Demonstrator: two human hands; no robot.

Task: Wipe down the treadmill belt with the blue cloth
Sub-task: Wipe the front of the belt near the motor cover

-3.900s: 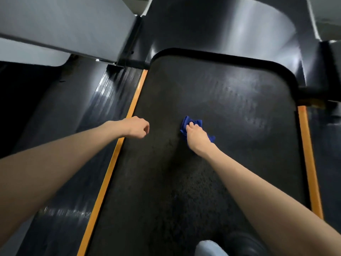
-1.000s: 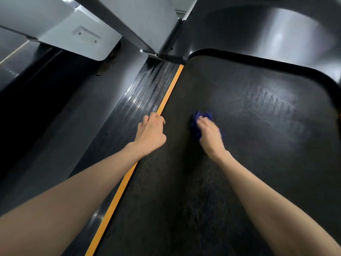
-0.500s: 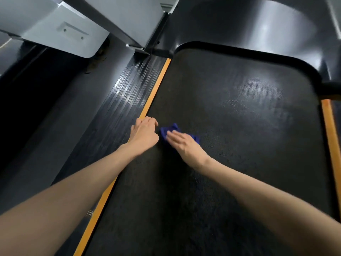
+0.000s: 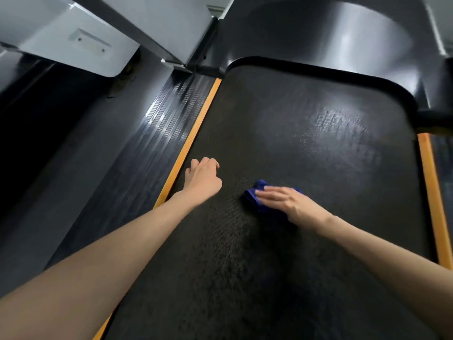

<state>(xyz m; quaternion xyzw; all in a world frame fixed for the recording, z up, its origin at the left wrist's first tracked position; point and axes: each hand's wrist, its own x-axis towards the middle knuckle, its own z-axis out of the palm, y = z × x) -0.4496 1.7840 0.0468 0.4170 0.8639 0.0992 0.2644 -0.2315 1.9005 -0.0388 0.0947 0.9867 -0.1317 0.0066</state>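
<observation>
Dark, textured belt fills the view, an orange strip along its left edge. Near mid-belt, the right hand lies flat on a bunched blue cloth, fingers straight and close together, pressing it down. The left hand sits at the belt's left edge beside the strip, fingers curled under, holding nothing visible. Because the cloth is wadded small and not gripped, the palm could slide off it, or narrow passes could leave unwiped bands.
</observation>
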